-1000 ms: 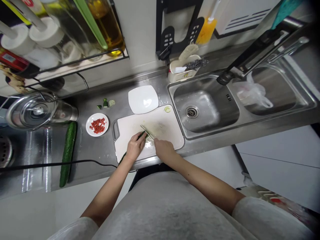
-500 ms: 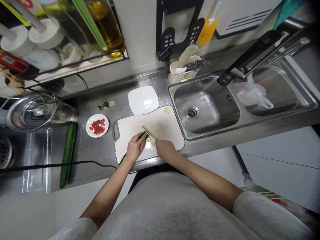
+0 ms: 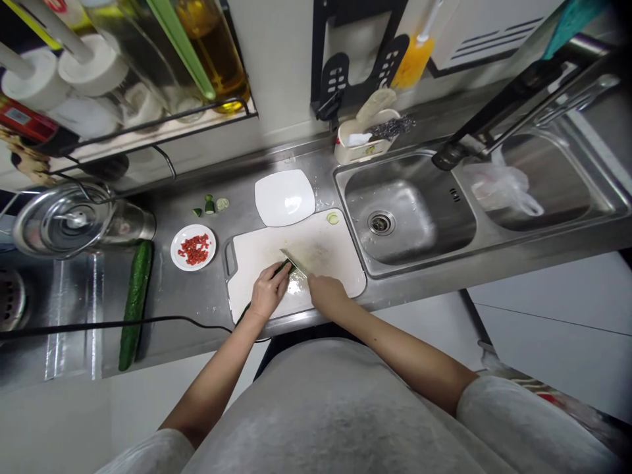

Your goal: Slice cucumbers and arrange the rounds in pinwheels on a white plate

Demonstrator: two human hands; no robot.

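My left hand [image 3: 269, 288] is closed on a dark green cucumber [image 3: 282, 266] lying on the white cutting board [image 3: 257, 247]. Most of that cucumber is hidden under the hand; a bit of it shows near the wrist. My right hand [image 3: 326, 293] grips a kitchen knife [image 3: 295, 262], its handle covered by the fingers. The blade lies against the cucumber's far end, close to my left fingertips. A few pale cucumber slices [image 3: 332, 218] rest at the board's upper right corner. Wet marks shine on the board below the blade.
A white square plate [image 3: 285, 197] stands behind the board. To the left are a small plate [image 3: 203, 229] of chopped red pieces, cucumber ends [image 3: 210, 205] and a whole cucumber [image 3: 135, 303]. A black cable [image 3: 162, 319] crosses the counter. The sink [image 3: 409, 227] lies right.
Hands, knife and cucumber keep nearly the same place on the board. The whole view has shifted very slightly.
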